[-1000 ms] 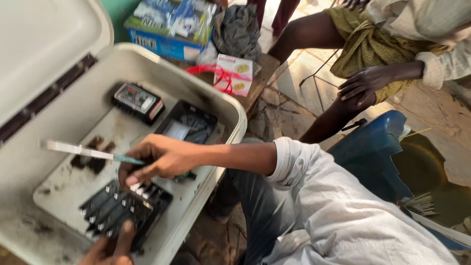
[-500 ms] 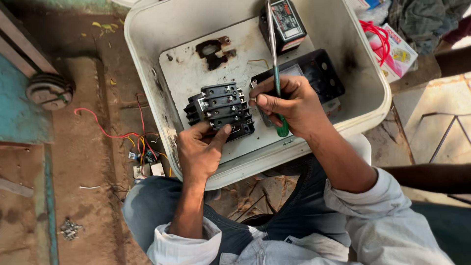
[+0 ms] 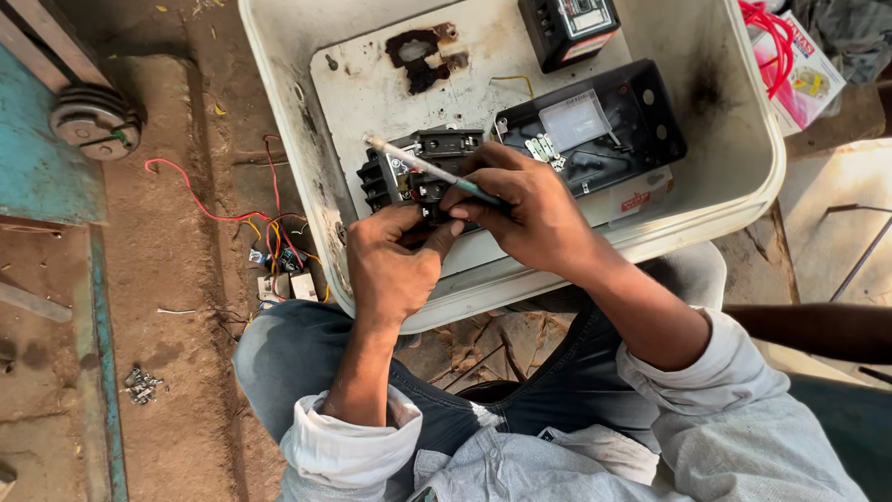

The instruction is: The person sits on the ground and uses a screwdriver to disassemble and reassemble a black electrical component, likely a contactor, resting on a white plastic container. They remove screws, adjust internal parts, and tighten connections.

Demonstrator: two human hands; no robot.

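Observation:
A black terminal block (image 3: 409, 170) sits on the white back plate (image 3: 372, 84) of an open plastic enclosure (image 3: 743, 186) resting on my lap. My left hand (image 3: 390, 260) grips the block's near edge with thumb and fingers. My right hand (image 3: 525, 209) is closed on a clear-handled screwdriver (image 3: 418, 165) with a teal grip; it lies slanted up-left across the block. Part of the block is hidden under both hands.
Inside the enclosure are a black open housing (image 3: 595, 130) to the right and a small black meter (image 3: 567, 28) at the top. Loose red and yellow wires (image 3: 269, 242) lie on the dirt floor at left, near a grooved pulley (image 3: 93, 121). A pink box (image 3: 804, 74) lies at top right.
The view has shifted closer over the enclosure. My right hand has swung the screwdriver from upright to slanted across the block, and my left hand has moved up against the block's near edge.

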